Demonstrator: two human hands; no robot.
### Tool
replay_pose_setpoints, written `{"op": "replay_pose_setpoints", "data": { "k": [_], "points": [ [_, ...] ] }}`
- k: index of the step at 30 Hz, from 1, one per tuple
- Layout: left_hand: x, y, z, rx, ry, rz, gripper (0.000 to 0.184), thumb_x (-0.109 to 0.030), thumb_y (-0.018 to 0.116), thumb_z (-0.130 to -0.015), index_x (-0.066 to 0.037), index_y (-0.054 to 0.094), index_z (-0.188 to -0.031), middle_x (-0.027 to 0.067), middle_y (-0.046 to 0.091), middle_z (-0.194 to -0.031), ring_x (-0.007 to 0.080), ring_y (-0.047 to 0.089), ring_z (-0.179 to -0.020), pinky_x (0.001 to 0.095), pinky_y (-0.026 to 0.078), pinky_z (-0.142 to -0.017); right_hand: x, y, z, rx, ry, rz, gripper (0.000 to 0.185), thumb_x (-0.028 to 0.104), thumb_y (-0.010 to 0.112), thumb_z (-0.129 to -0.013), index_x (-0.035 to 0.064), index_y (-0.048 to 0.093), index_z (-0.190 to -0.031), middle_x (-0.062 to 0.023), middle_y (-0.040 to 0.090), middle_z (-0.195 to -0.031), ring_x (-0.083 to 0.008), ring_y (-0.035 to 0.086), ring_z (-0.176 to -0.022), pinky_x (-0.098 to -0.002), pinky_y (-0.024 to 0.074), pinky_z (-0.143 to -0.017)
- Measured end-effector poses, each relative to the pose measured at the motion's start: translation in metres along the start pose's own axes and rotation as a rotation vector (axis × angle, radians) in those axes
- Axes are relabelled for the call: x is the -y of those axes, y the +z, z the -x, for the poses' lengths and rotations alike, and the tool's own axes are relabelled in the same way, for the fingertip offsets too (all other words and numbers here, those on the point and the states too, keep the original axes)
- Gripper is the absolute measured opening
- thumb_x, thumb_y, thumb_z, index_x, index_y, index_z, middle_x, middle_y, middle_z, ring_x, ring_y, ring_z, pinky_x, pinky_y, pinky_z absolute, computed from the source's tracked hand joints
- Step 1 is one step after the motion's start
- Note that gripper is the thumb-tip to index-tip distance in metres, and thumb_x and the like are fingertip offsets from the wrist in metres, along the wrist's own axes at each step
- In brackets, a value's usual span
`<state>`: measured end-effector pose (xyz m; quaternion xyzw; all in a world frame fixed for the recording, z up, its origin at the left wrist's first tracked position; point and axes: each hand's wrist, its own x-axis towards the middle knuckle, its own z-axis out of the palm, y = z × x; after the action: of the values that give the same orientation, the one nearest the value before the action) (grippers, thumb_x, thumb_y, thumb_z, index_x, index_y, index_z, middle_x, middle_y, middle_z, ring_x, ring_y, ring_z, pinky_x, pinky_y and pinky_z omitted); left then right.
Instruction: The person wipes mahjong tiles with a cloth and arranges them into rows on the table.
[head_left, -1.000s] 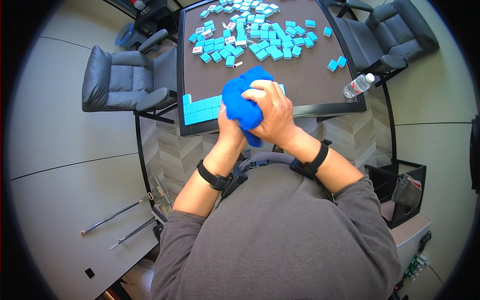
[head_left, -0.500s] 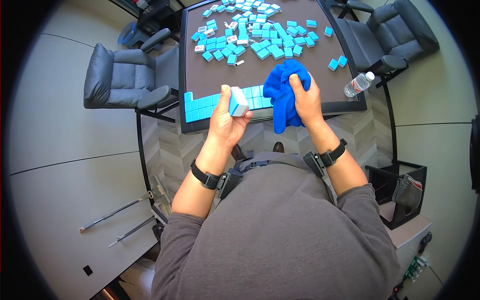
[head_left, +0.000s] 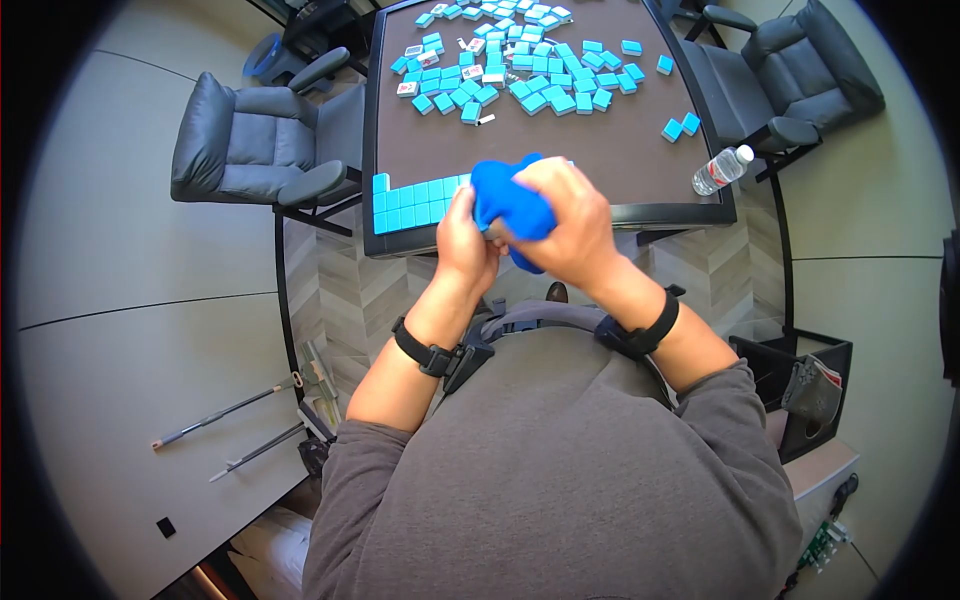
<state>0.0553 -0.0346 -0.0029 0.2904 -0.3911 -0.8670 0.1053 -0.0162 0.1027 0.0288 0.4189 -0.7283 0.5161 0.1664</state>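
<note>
My right hand [head_left: 578, 222] is closed on a bunched blue cloth [head_left: 512, 203] and presses it against what my left hand [head_left: 466, 244] grips. The left hand is closed around white-and-blue mahjong tiles, now almost wholly hidden under the cloth. Both hands meet above the near edge of the table. Just beyond and to the left lies a block of mahjong tiles in neat rows [head_left: 412, 204], blue backs up. My arms and the cloth hide the right end of those rows.
Many loose mahjong tiles [head_left: 540, 66] lie scattered over the far half of the brown table [head_left: 600, 150], a few face up. A water bottle [head_left: 722, 171] lies by the right edge. Grey armchairs stand at the left [head_left: 268, 140] and right [head_left: 790, 80].
My right hand has brought the blue cloth leftward onto the tiles in my left hand, covering them. The left hand keeps its grip. The view has shifted slightly.
</note>
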Motion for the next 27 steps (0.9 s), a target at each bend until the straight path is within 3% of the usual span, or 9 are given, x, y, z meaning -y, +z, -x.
{"op": "replay_pose_setpoints", "data": {
  "k": [2, 4, 8, 12, 14, 18, 21, 23, 27],
  "points": [
    [0.003, 0.015, 0.007, -0.219, 0.022, 0.106, 0.023, -0.031, 0.039, -0.107, -0.014, 0.054, -0.109, 0.0025, 0.06, -0.078, 0.0139, 0.052, -0.052, 0.0305, 0.043, -0.047, 0.005, 0.006, 0.005, 0.017, -0.028, 0.016, 0.05, 0.027, 0.087, -0.067, 0.0099, 0.063, -0.106, -0.0149, 0.065, -0.099, -0.0384, 0.066, -0.087, -0.0419, 0.0555, -0.076],
    [0.001, 0.004, 0.021, 0.037, 0.017, -0.273, 0.023, -0.031, 0.04, -0.108, -0.014, 0.055, -0.111, 0.0016, 0.061, -0.081, 0.0122, 0.053, -0.054, 0.0274, 0.041, -0.044, -0.009, 0.012, 0.007, -0.035, -0.043, 0.077, 0.043, 0.028, 0.085, -0.071, 0.0095, 0.064, -0.104, -0.0134, 0.066, -0.098, -0.0365, 0.067, -0.085, -0.0421, 0.0553, -0.074],
    [-0.004, 0.013, 0.046, 0.479, 0.082, -0.488, 0.027, -0.036, 0.041, -0.109, -0.013, 0.055, -0.104, 0.0003, 0.056, -0.08, 0.0085, 0.051, -0.056, 0.0227, 0.039, -0.046, -0.056, 0.01, 0.006, -0.006, 0.514, 0.037, 0.036, 0.043, 0.076, -0.086, 0.0102, 0.068, -0.1, -0.0115, 0.068, -0.092, -0.033, 0.069, -0.083, -0.0414, 0.0541, -0.07],
    [-0.017, 0.012, 0.034, 0.25, 0.017, -0.143, 0.027, -0.037, 0.044, -0.108, -0.012, 0.055, -0.105, 0.0011, 0.058, -0.083, 0.0121, 0.054, -0.06, 0.0287, 0.043, -0.052, -0.055, -0.013, 0.012, -0.125, 0.518, -0.212, 0.035, 0.039, 0.076, -0.089, 0.0071, 0.067, -0.102, -0.0119, 0.07, -0.09, -0.0268, 0.071, -0.084, -0.0371, 0.054, -0.072],
    [-0.011, 0.0, 0.017, 0.138, 0.026, -0.009, 0.025, -0.035, 0.044, -0.108, -0.013, 0.055, -0.108, 0.0023, 0.058, -0.083, 0.0137, 0.054, -0.061, 0.0311, 0.043, -0.051, -0.04, -0.023, 0.006, -0.16, 0.452, -0.278, 0.026, 0.028, 0.071, -0.096, 0.0043, 0.064, -0.103, -0.0022, 0.069, -0.086, -0.0099, 0.061, -0.08, -0.0303, 0.0517, -0.072],
    [-0.001, 0.005, 0.019, 0.133, 0.069, -0.033, 0.026, -0.033, 0.046, -0.107, -0.012, 0.055, -0.12, 0.004, 0.061, -0.099, 0.0148, 0.06, -0.082, 0.0315, 0.05, -0.066, 0.003, -0.018, 0.002, -0.104, -0.046, -0.032, 0.037, 0.023, 0.083, -0.077, 0.0068, 0.065, -0.106, -0.0135, 0.063, -0.096, -0.0319, 0.067, -0.087, -0.0392, 0.0543, -0.077],
    [0.008, 0.014, 0.028, 0.129, 0.115, -0.153, 0.026, -0.029, 0.044, -0.108, -0.011, 0.054, -0.125, 0.0046, 0.061, -0.109, 0.0142, 0.06, -0.095, 0.0287, 0.051, -0.081, 0.018, -0.011, 0.009, -0.062, -0.081, 0.072, 0.037, 0.028, 0.083, -0.076, 0.0109, 0.066, -0.103, -0.0145, 0.064, -0.096, -0.0367, 0.066, -0.087, -0.0422, 0.0551, -0.077],
    [-0.004, 0.008, 0.039, 0.238, -0.09, -0.281, 0.025, -0.031, 0.045, -0.109, -0.01, 0.055, -0.115, 0.0018, 0.059, -0.101, 0.0088, 0.057, -0.088, 0.0263, 0.049, -0.078, -0.007, -0.001, 0.01, -0.115, 0.132, 0.009, 0.035, 0.032, 0.082, -0.079, 0.0106, 0.067, -0.102, -0.014, 0.065, -0.096, -0.0363, 0.067, -0.085, -0.0422, 0.0552, -0.074],
    [0.002, 0.014, 0.048, 0.492, 0.138, -0.315, 0.032, -0.037, 0.055, -0.105, -0.009, 0.052, -0.12, 0.001, 0.058, -0.089, 0.01, 0.057, -0.074, 0.026, 0.049, -0.066, -0.064, -0.002, 0.016, -0.091, 0.468, 0.019, 0.033, 0.029, 0.08, -0.086, 0.0052, 0.067, -0.104, -0.0102, 0.068, -0.094, -0.0254, 0.069, -0.083, -0.035, 0.0544, -0.075]
  ]
}}
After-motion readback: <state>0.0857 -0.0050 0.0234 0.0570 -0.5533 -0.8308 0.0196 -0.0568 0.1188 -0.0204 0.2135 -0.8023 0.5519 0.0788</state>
